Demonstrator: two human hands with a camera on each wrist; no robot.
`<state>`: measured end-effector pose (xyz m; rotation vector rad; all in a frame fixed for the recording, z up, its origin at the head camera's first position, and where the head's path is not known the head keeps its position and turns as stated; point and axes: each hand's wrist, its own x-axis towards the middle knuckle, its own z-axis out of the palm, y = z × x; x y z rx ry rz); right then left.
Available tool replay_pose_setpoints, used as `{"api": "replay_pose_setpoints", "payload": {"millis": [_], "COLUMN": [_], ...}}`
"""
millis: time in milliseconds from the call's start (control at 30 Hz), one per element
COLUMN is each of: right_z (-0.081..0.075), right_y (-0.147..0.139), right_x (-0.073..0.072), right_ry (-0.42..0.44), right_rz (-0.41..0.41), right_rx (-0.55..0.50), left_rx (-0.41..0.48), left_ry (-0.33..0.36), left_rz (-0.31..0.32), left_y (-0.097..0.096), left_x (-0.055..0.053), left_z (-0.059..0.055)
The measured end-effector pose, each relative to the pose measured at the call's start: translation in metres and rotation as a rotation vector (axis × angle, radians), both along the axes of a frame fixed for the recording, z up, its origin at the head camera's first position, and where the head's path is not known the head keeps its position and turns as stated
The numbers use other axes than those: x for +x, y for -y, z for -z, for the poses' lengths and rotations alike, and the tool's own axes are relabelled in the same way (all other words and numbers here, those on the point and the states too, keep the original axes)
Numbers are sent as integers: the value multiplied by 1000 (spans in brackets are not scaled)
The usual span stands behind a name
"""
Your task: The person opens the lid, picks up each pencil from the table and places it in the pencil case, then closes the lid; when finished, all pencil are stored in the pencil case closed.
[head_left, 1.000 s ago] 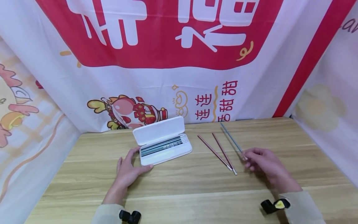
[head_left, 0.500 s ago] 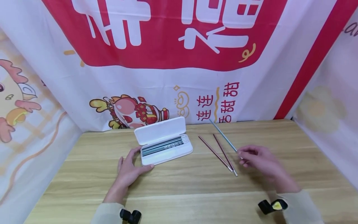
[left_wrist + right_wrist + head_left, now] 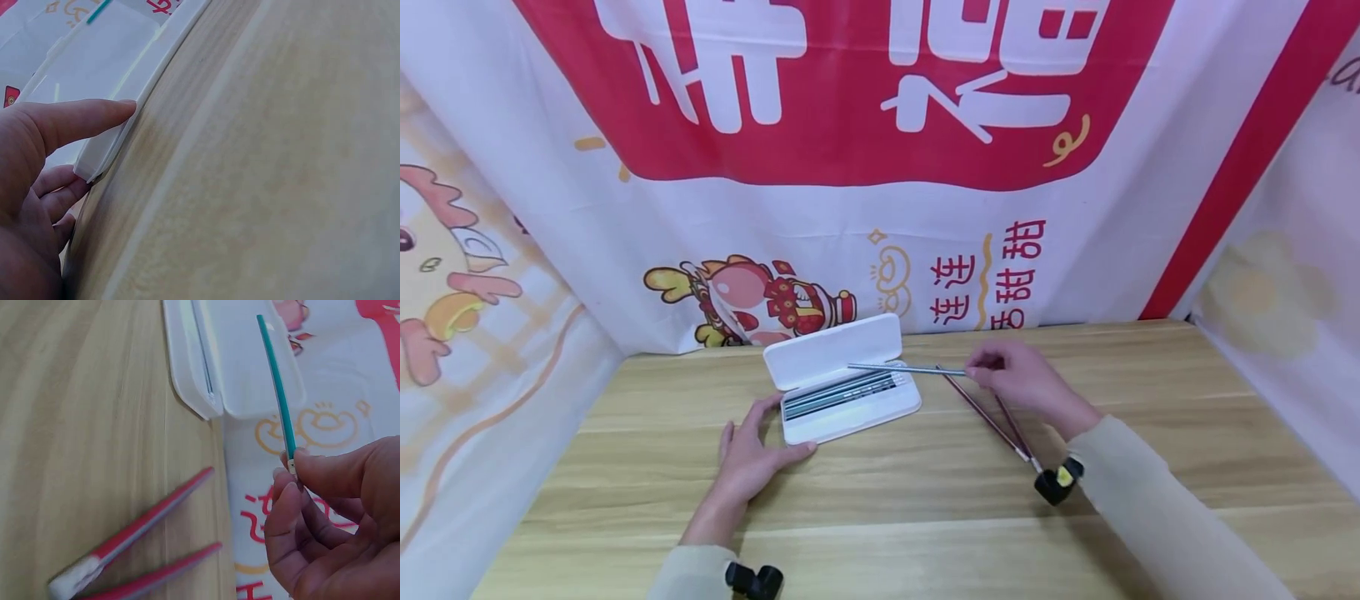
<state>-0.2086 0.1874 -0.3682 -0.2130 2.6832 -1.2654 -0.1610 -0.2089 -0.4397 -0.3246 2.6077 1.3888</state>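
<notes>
A white pencil case (image 3: 850,429) stands on the table with its lid (image 3: 835,352) raised. Several dark green pencils (image 3: 831,395) lie side by side in it. My left hand (image 3: 748,458) holds the case's left end, thumb (image 3: 94,119) along the front edge and fingers round the end. Between thumb and fingertips my right hand (image 3: 1026,383) pinches a green pencil (image 3: 278,387) by its white eraser end. That pencil points left, its far tip overlapping the case in the head view. Two dark red pencils (image 3: 988,423) lie on the table under the right hand, partly hidden.
The wooden table (image 3: 917,508) reaches back to a white and red printed cloth (image 3: 865,217). More printed cloth (image 3: 1262,317) hangs at the right side, and another cloth (image 3: 550,283) at the left.
My right hand has carried the green pencil leftward and turned it nearly level, its tip now over the case. The left hand has stayed at the case.
</notes>
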Motion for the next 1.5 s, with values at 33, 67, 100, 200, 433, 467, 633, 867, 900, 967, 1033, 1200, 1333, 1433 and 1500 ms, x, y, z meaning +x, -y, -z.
{"api": "replay_pose_setpoints", "payload": {"millis": [33, 67, 100, 200, 433, 467, 633, 867, 900, 967, 1033, 1200, 1333, 1433, 1500], "right_z": [0, 0, 1, 7, 22, 23, 28, 35, 37, 39, 42, 48, 51, 51, 51], "right_y": [6, 12, 18, 35, 69, 73, 86, 93, 94, 97, 99, 101, 101, 101, 101], "right_x": [-5, -10, -14, -27, -45, -46, -49, -52, -52, -53, -52, -53, -53, -54, -54], "right_ry": [-19, -32, -44, -73, -108, -103, -37, -34, -39, -50, -71, -122, -114, -97, -92], "right_rz": [-10, -20, -27, -51, -143, -147, -105, -91, -92, -93, -95, -103, -93, -87, -87], "right_rx": [14, 20, 32, 53, 45, 47, 37, 7, 11, 18, 36, 90, 91, 81, 82], "left_rx": [1, 1, 3, 6, 1, 0, -3, -1, -2, -4, -3, -3, -6, -5, -5], "left_ry": [-2, -3, -5, -10, -18, -20, -16, -18, -17, -15, -12, -18, -24, -23, -22], "left_rz": [1, 2, 1, 3, 6, 5, 4, 6, 6, 5, 3, 5, 8, 5, 5], "left_y": [0, -1, -1, -2, -2, -1, -1, -2, -2, -2, -2, -2, -2, -2, -2], "left_x": [0, 0, 0, 0, 1, 1, 2, 2, 2, 2, 2, 1, 1, 1, 1], "left_z": [0, 1, 1, 2, 1, 0, -1, -1, -1, -2, -2, -2, -2, -2, -1]}}
